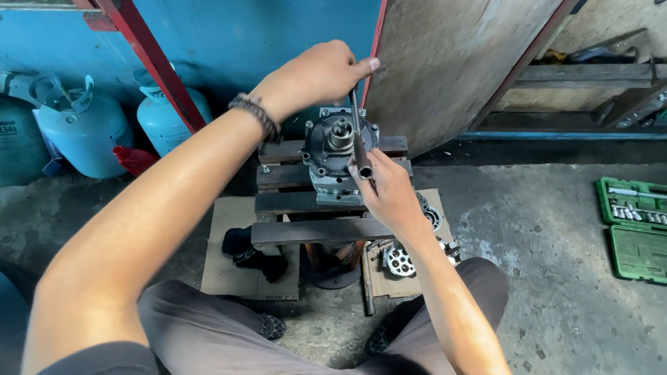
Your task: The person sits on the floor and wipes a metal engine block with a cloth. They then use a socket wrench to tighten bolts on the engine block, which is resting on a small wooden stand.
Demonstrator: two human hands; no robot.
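A grey round metal compressor body (331, 152) stands upright on a small wooden slatted stand (317, 230). My left hand (317, 74) reaches over it and grips the top of a long metal rod-shaped tool (359, 142) that stands almost vertical at the compressor's right side. My right hand (385, 191) holds the lower end of the same tool, just right of and below the compressor face. A beaded bracelet sits on my left wrist.
Several pale blue gas cylinders (83, 128) stand at the back left against a blue wall. An open green socket set case (658, 229) lies on the concrete floor at right. Round metal parts (399, 260) rest on cardboard under my right forearm. A leaning wooden board (457, 43) stands behind.
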